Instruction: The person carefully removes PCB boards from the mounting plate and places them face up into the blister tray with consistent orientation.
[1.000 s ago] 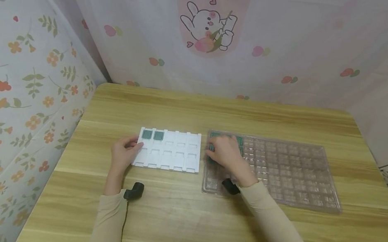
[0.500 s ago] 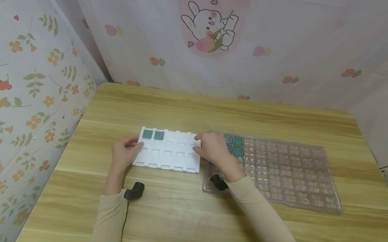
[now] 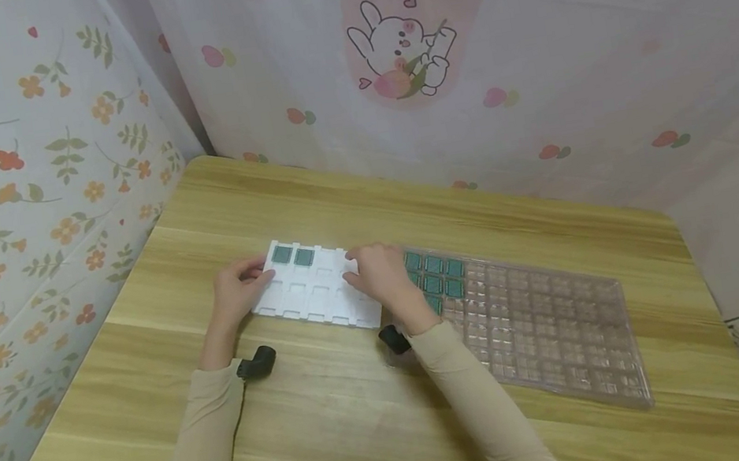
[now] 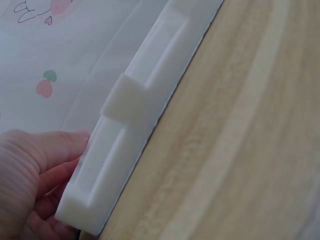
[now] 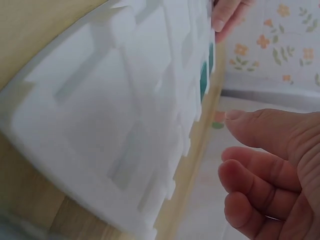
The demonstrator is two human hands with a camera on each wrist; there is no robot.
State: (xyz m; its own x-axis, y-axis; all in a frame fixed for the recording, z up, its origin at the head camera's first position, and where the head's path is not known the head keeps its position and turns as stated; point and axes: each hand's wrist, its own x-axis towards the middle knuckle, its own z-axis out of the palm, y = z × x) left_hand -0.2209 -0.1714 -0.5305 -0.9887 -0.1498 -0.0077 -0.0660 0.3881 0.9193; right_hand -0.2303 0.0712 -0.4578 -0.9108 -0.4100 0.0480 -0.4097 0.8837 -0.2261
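Observation:
In the head view, my left hand (image 3: 236,294) pinches the left end of a white compartment tray (image 3: 301,298). The left wrist view shows the thumb on the tray's edge, other fingers partly hidden behind it. Two green square chips (image 3: 304,256) sit in the tray's far-left pockets. My right hand (image 3: 379,273) is over the tray's right end, thumb and forefinger slightly apart. In the right wrist view its fingers (image 5: 237,207) are loosely bent beside the tray; I cannot tell whether a chip is between them.
A clear plastic tray (image 3: 535,333) with many small pockets lies to the right, several green chips (image 3: 433,263) in its far-left corner. My right forearm passes over its left side. Both trays lie on the wooden table (image 3: 327,428), with printed curtains (image 3: 285,52) behind and at left.
My right hand has moved left from the chips in the clear tray to above the white tray's right end, uncovering more green chips. The left hand keeps its place on the white tray.

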